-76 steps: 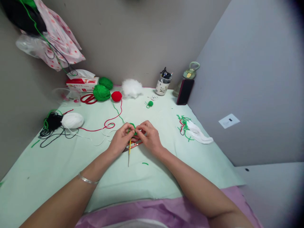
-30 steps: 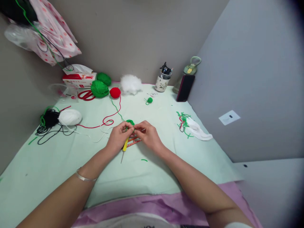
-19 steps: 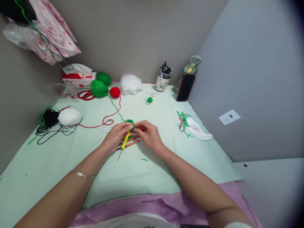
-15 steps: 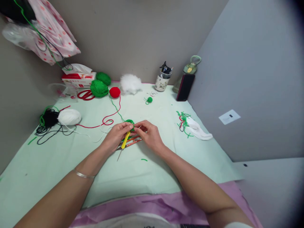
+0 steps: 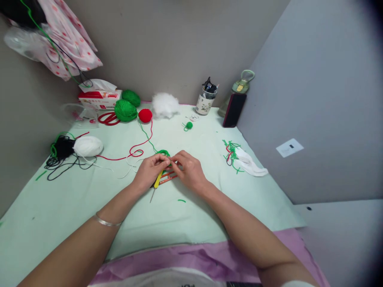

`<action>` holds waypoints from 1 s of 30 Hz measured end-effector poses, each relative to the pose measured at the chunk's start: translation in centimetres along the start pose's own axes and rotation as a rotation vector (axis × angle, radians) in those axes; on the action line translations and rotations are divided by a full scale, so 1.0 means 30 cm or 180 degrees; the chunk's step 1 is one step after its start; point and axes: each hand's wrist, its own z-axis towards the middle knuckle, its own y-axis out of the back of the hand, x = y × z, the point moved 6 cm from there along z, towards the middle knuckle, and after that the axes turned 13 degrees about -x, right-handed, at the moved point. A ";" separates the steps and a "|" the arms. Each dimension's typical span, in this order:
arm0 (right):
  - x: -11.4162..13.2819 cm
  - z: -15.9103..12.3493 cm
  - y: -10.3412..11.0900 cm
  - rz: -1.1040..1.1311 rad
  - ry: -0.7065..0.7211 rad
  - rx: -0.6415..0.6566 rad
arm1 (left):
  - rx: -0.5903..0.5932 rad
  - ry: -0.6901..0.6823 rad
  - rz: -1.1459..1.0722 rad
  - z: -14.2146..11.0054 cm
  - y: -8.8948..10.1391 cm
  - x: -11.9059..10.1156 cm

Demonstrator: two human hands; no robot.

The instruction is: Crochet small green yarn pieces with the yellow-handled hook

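My left hand (image 5: 150, 172) and my right hand (image 5: 189, 170) meet at the middle of the table, fingertips pinched together on green yarn (image 5: 163, 152). Loops of it show just beyond the fingers; the exact spot they grip is mostly hidden. Below my left hand a yellow-handled tool with a thin metal shaft (image 5: 158, 180) slants down toward me. Its upper end is covered, so I cannot tell whether the hand holds it. Under the hands lie slim copper-coloured tools (image 5: 168, 179), partly hidden. A green strand runs back to the green yarn ball (image 5: 126, 111).
Behind stand a red yarn ball (image 5: 145, 116), white stuffing (image 5: 165, 105), red-handled scissors (image 5: 109, 118), a tissue box (image 5: 100, 99) and a pen jar (image 5: 206, 102). At left lie white yarn (image 5: 88, 146) and black yarn (image 5: 64, 148). A phone (image 5: 235, 110) leans on a bottle (image 5: 241, 85); yarn scraps (image 5: 231, 151) lie right.
My fingertips have drawn closer together over the green yarn. A thin pale sliver seen earlier at my right fingers is now out of sight. The yellow-handled tool has shifted slightly right.
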 end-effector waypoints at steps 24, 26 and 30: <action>-0.085 0.011 -0.025 0.1127 -0.1058 0.0214 | 0.0235 0.0315 -0.0140 -0.013 -0.015 -0.013; -0.080 0.012 -0.022 0.0979 -0.0837 0.0188 | 0.0221 0.0290 -0.0110 -0.012 -0.013 -0.012; -0.071 0.015 -0.016 0.0683 -0.0460 0.0216 | 0.0181 0.0240 -0.0017 -0.011 -0.011 -0.012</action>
